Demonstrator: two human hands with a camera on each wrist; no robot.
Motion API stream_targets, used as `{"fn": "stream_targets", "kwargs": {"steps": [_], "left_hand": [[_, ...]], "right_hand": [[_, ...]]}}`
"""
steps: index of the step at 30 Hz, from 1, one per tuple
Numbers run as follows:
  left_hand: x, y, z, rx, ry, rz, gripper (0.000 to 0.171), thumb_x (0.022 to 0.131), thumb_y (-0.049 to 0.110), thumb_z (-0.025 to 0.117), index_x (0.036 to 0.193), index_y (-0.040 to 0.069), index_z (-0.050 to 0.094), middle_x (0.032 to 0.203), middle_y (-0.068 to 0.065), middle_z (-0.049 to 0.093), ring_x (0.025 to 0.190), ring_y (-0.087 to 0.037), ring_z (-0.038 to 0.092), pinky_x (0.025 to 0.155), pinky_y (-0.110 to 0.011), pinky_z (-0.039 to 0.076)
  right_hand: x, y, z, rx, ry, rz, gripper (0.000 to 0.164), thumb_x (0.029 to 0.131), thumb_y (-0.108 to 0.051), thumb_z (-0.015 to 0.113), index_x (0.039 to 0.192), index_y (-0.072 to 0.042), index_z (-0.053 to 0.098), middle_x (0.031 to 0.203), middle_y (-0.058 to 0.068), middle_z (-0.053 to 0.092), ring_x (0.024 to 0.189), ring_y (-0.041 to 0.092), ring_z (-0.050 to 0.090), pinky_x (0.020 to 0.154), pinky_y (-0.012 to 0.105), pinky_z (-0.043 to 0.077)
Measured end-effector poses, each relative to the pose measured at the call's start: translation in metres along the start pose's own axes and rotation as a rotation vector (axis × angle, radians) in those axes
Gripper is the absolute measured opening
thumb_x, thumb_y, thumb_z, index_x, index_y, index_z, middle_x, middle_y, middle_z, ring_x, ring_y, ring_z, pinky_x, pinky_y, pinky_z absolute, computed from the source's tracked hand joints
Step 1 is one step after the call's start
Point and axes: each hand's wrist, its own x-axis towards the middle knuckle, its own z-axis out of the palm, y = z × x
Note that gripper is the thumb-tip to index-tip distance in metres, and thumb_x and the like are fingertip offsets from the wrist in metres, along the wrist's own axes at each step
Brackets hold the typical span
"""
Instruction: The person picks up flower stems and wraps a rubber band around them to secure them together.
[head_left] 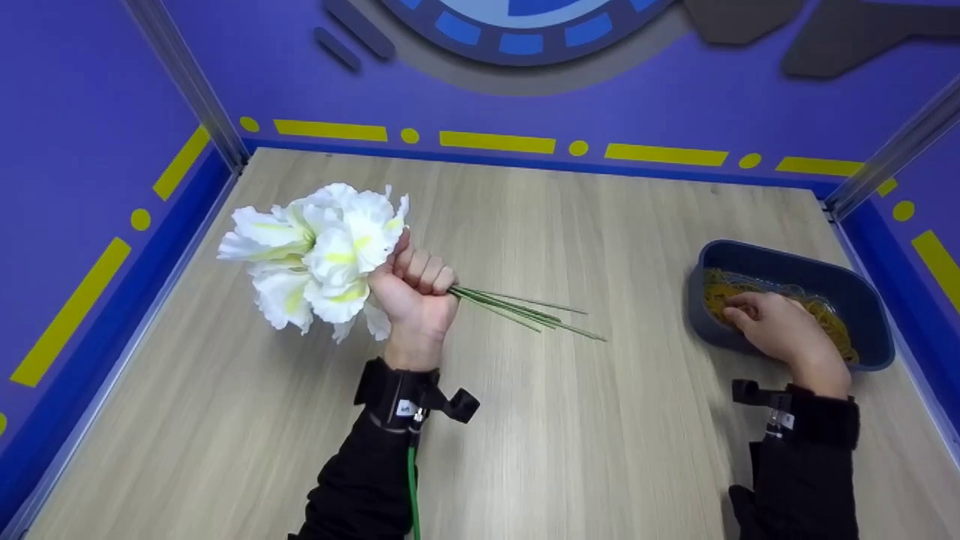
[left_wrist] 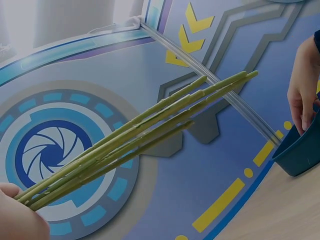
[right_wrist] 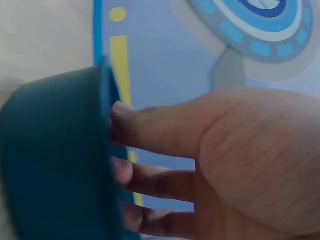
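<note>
My left hand (head_left: 416, 289) grips a bunch of white artificial flowers (head_left: 337, 251) by the stems, above the left half of the table. The ruffled blooms with yellow-green centres lie to the left of the fist. Thin green stems (left_wrist: 135, 135) stick out to its right, their ends fanned slightly apart. At the right, my right hand (head_left: 784, 330) reaches over the near wall of a dark blue bin (head_left: 795, 262), fingers bent down among yellowish rubber bands (head_left: 832, 326). In the right wrist view the bin's wall hides the fingertips (right_wrist: 122, 117), so whether they pinch a band is unclear.
A light wood-grain table (head_left: 570, 435) lies under both hands. Blue-purple printed panels (head_left: 480, 112) with yellow dashes stand along the back and sides, joined by metal posts (head_left: 184, 82) at the corners. The bin stands close to the right panel.
</note>
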Motion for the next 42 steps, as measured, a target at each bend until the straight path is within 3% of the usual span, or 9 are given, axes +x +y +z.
{"fn": "stream_targets", "kwargs": {"steps": [4,8,15,19,25,30,35,42], "left_hand": [[0.000,0.001,0.000,-0.003,-0.005,-0.014,0.048,0.102,0.017,0.034,0.053,0.015,0.036,0.052,0.009,0.017,0.045,-0.005,0.011,0.043,-0.020,0.009],[-0.001,0.000,0.001,-0.009,-0.013,-0.024,0.048,0.101,0.019,0.035,0.054,0.014,0.036,0.052,0.009,0.017,0.045,-0.005,0.011,0.043,-0.020,0.009],[0.000,-0.001,0.001,-0.001,-0.013,-0.013,0.045,0.101,0.019,0.036,0.057,0.013,0.040,0.052,0.008,0.019,0.045,-0.005,0.012,0.042,-0.020,0.010],[0.000,-0.001,0.000,0.001,-0.016,-0.018,0.046,0.101,0.018,0.036,0.056,0.013,0.039,0.052,0.009,0.018,0.045,-0.005,0.012,0.043,-0.020,0.009],[0.000,-0.001,0.000,-0.014,-0.010,-0.038,0.049,0.101,0.017,0.034,0.052,0.014,0.035,0.053,0.009,0.016,0.045,-0.005,0.011,0.043,-0.019,0.009],[-0.001,-0.001,0.000,-0.016,-0.007,-0.040,0.047,0.101,0.017,0.035,0.053,0.014,0.036,0.053,0.009,0.016,0.045,-0.005,0.011,0.043,-0.019,0.009],[-0.001,-0.001,0.000,-0.019,-0.008,-0.036,0.045,0.100,0.016,0.035,0.055,0.014,0.036,0.053,0.009,0.015,0.045,-0.005,0.011,0.043,-0.019,0.009],[0.000,-0.001,0.000,-0.011,-0.011,-0.034,0.047,0.101,0.016,0.034,0.053,0.014,0.036,0.053,0.009,0.016,0.045,-0.005,0.011,0.043,-0.019,0.009]], "right_hand": [[0.004,0.006,0.004,0.031,-0.022,0.068,0.049,0.106,-0.032,0.053,0.132,0.010,0.057,0.125,0.034,0.060,0.110,0.049,0.058,0.091,0.065,0.044],[0.005,0.008,0.005,0.062,0.016,0.112,0.043,0.103,-0.027,0.060,0.126,0.009,0.061,0.120,0.033,0.061,0.103,0.044,0.060,0.086,0.061,0.047],[0.004,0.006,0.006,0.064,0.084,0.120,0.028,0.099,-0.018,0.064,0.113,0.006,0.068,0.108,0.027,0.067,0.088,0.034,0.061,0.075,0.048,0.048],[0.006,0.008,0.009,0.067,0.106,0.117,0.027,0.097,-0.019,0.068,0.110,0.005,0.070,0.105,0.025,0.069,0.086,0.033,0.062,0.075,0.049,0.048],[0.008,0.011,0.013,0.083,0.119,0.117,0.029,0.096,-0.017,0.070,0.113,0.006,0.070,0.102,0.024,0.070,0.091,0.039,0.064,0.078,0.054,0.048],[0.009,0.010,0.012,0.080,0.119,0.138,0.031,0.099,-0.013,0.064,0.121,0.009,0.064,0.109,0.029,0.067,0.091,0.037,0.062,0.076,0.050,0.048],[0.008,0.008,0.007,0.056,0.209,0.092,0.035,0.104,-0.013,0.055,0.129,0.011,0.059,0.115,0.032,0.062,0.095,0.040,0.059,0.078,0.054,0.047],[0.006,-0.001,0.002,0.082,0.372,0.096,0.029,0.107,-0.018,0.051,0.117,0.006,0.064,0.117,0.031,0.061,0.109,0.048,0.056,0.093,0.065,0.041]]}}
